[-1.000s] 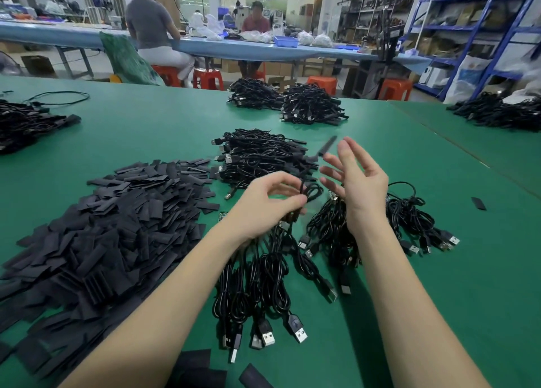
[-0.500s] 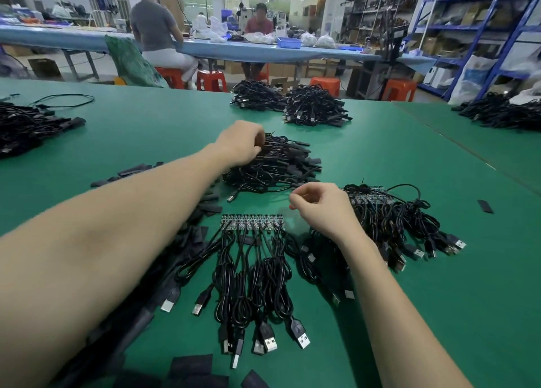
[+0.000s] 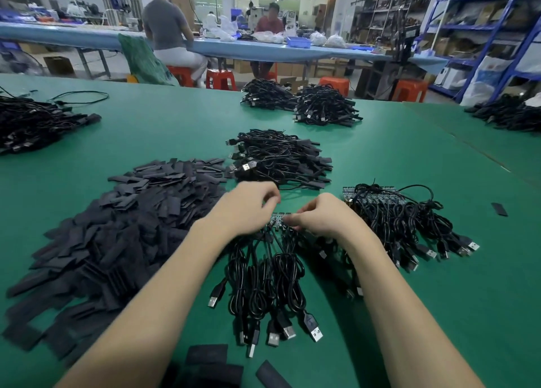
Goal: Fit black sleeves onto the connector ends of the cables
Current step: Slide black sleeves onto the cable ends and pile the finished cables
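Head view: both hands, left hand (image 3: pixel 244 209) and right hand (image 3: pixel 322 216), curl close together, pinching the circuit-board strip (image 3: pixel 278 219) of the cables (image 3: pixel 263 285) lying under them; black sleeves (image 3: pixel 117 226) are heaped just left of the left hand on the counter (image 3: pixel 439 314).

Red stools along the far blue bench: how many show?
5: one under the seated person in grey, one beside it, one partly hidden behind the person in red, two further right. More may be hidden.
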`<state>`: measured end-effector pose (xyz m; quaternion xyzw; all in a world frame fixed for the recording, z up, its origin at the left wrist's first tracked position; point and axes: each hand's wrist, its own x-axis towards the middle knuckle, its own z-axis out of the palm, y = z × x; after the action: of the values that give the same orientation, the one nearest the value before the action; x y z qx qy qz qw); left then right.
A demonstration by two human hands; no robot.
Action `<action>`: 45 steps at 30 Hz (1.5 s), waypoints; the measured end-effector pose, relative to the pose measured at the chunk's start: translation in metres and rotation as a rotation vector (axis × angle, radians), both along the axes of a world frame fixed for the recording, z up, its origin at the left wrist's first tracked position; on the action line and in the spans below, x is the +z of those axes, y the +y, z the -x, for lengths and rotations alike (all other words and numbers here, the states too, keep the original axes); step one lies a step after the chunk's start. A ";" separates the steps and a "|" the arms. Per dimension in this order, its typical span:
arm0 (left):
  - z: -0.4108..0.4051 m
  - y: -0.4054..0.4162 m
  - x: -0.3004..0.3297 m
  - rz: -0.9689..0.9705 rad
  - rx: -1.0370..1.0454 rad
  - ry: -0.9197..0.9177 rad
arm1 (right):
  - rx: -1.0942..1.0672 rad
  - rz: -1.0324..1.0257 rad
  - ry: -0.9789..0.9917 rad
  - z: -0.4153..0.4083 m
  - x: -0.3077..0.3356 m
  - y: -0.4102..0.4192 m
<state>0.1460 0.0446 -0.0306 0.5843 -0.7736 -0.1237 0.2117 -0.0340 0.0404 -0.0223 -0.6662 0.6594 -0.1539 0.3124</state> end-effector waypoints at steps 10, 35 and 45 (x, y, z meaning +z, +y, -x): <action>-0.004 -0.006 0.009 -0.154 -0.059 0.056 | -0.050 -0.024 -0.417 0.005 -0.006 0.001; 0.012 0.005 0.008 -0.178 -0.044 0.775 | -0.136 -0.097 -0.992 0.021 0.021 -0.003; 0.042 0.020 -0.017 -0.468 0.023 1.309 | -0.147 0.369 -0.408 0.008 0.043 0.007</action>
<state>0.1037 0.0642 -0.0475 0.4277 -0.4335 -0.6120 0.5045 -0.0419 0.0472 0.0210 -0.6173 0.5903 -0.4246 0.3002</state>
